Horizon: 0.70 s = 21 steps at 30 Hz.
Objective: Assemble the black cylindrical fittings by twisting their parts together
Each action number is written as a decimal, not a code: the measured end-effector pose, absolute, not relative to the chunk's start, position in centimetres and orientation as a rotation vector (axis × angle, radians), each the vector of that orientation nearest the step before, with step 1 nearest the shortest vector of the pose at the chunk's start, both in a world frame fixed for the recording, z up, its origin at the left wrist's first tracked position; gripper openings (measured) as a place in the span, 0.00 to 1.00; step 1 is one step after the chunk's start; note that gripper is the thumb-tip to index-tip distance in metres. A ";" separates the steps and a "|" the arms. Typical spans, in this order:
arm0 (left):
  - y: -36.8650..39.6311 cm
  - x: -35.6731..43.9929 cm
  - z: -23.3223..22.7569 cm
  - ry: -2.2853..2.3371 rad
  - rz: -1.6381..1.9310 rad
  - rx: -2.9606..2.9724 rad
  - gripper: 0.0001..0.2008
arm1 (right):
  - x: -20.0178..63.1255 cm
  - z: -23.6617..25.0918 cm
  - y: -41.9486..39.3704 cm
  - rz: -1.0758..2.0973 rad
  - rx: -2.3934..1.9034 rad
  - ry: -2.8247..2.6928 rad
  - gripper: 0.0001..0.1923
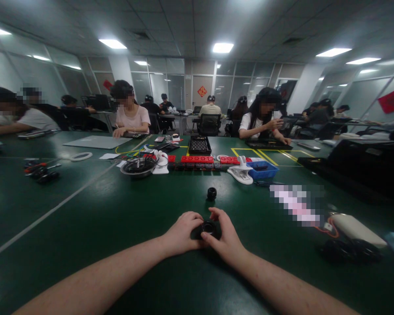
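Note:
My left hand (183, 232) and my right hand (229, 239) are together over the green table, closed around a small round black part (208, 226). It has a ring-like top with a dark hollow, somewhat like a lens; its exact kind is not clear. The left fingers curl about its left side. On the right side, my right thumb presses near its front rim while the index finger arches behind it. A similar black round piece (212, 194) stands on the table just beyond my hands.
Red power strips (197, 159) lie across the table's middle, between a bowl of black cables (138, 166) and a white clip stand (242, 171). A blue bin (262, 169) sits beside the stand. To the right lies a cream pouch (357, 228). Co-workers sit across the table.

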State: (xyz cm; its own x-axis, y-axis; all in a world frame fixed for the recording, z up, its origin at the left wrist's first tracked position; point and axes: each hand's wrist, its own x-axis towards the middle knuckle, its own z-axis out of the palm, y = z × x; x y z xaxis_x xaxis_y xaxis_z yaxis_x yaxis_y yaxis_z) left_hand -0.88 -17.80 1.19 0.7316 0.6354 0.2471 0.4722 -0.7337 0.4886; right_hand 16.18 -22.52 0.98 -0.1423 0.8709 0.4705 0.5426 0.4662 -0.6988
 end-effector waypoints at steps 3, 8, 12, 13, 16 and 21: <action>-17.7 -0.9 1.0 0.851 0.574 2.542 0.19 | 16.2 1.0 -22.5 0.440 -1.216 -1.818 0.26; -17.8 -1.0 1.2 0.854 0.571 2.527 0.19 | 16.1 0.8 -22.4 0.414 -1.234 -1.821 0.27; -17.9 -1.0 1.3 0.870 0.562 2.521 0.19 | 16.2 0.6 -22.2 0.432 -1.254 -1.822 0.28; -17.9 -1.0 1.3 0.871 0.559 2.522 0.18 | 16.2 0.5 -22.2 0.447 -1.249 -1.824 0.28; -17.8 -1.0 1.2 0.862 0.547 2.533 0.19 | 16.2 0.7 -22.4 0.524 -1.147 -1.859 0.27; -17.7 -1.1 0.9 0.859 0.545 2.550 0.23 | 16.4 1.2 -22.8 0.647 -0.963 -1.941 0.33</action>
State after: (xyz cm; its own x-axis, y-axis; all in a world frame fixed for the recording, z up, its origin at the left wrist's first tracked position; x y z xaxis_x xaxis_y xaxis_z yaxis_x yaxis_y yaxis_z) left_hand -1.06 -17.72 0.87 0.7360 0.6353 0.2339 0.4820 -0.7343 0.4779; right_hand 16.36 -22.82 1.22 -0.3399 0.8190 0.4624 0.3782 0.5691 -0.7301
